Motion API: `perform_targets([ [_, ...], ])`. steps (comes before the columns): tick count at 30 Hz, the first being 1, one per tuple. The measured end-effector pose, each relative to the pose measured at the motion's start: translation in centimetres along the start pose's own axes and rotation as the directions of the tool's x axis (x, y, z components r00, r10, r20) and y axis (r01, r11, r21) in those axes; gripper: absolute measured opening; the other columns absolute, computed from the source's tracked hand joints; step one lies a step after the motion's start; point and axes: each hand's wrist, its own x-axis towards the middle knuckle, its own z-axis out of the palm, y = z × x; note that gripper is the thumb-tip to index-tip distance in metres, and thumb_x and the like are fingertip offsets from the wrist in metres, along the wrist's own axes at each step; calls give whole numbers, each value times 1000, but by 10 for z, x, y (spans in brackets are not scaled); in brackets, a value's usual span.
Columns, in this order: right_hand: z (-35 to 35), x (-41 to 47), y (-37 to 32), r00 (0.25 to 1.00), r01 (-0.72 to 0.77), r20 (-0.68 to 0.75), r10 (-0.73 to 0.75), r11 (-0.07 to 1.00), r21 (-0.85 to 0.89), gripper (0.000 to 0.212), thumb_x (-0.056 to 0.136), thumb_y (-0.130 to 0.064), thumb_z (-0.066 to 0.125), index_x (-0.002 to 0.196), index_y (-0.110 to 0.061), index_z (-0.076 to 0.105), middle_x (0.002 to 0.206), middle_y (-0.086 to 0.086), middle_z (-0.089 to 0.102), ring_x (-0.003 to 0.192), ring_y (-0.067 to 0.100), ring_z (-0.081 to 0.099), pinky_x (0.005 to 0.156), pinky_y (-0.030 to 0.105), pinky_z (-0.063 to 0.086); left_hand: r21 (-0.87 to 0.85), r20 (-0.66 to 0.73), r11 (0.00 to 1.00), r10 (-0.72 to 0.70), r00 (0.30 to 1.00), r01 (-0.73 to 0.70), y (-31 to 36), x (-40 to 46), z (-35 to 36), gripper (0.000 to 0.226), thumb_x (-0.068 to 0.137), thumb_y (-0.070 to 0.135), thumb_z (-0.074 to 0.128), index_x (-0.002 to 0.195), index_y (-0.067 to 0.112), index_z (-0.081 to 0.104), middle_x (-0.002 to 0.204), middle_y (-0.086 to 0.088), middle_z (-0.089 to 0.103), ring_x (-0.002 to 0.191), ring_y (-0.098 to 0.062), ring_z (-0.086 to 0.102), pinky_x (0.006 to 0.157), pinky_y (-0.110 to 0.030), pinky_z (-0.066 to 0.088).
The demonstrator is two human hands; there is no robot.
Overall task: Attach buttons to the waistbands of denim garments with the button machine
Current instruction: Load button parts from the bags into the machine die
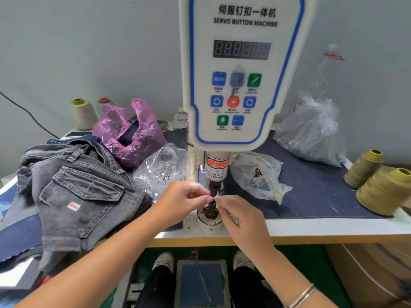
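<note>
White surface [311, 227] under denim mat carries button machine [242, 70]. Left hand [184, 197] and right hand [236, 215] meet fingertips at the die post, pinching something too small to identify. Grey denim garment [82, 196] lies left, partly cut off.

We see an evenly and brightly lit scene under soft, diffuse light with no single source in view; shadows are faint, lying thin under the grey denim garment [77, 196] and the thread cones [382, 190]. The wide-angle lens bows the table edge [311, 232] and stretches the forearms at the bottom corners, while the clear plastic bags [311, 134] catch small glints. Fine print on the button machine [242, 70] panel looks soft and smeared
</note>
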Motion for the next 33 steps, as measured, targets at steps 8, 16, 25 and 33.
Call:
perform_targets([
  [8,-3,4,3,996,92,2,-92,996,0,29,94,-28,52,113,-17,71,105,-5,71,94,7,67,82,20,56,-189,-31,970,-158,987,149,-1,-1,4,15,78,19,78,69,30,74,70,6,73,67,-1,64,63,-11,48],
  [16,1,0,7,995,89,-47,-87,994,59,28,94,-28,53,110,-14,70,103,-2,72,95,9,68,82,23,57,-397,-6,875,-306,952,279,-4,-7,11,8,80,20,77,73,24,77,76,6,72,70,0,64,64,-11,49],
  [25,-5,-4,10,999,-9,-36,14,989,150,23,94,-26,56,115,-21,64,107,-8,67,96,0,64,83,11,51,-87,-1,982,-171,985,170,5,1,2,24,84,13,74,66,28,69,63,16,69,60,6,60,60,-8,46],
  [33,-17,-19,23,980,-150,-97,176,962,227,41,88,-2,63,115,-31,56,108,-8,65,90,0,64,78,11,51,275,31,961,8,999,-17,12,5,-3,20,84,18,74,71,32,70,66,17,59,62,6,54,59,-9,40],
])
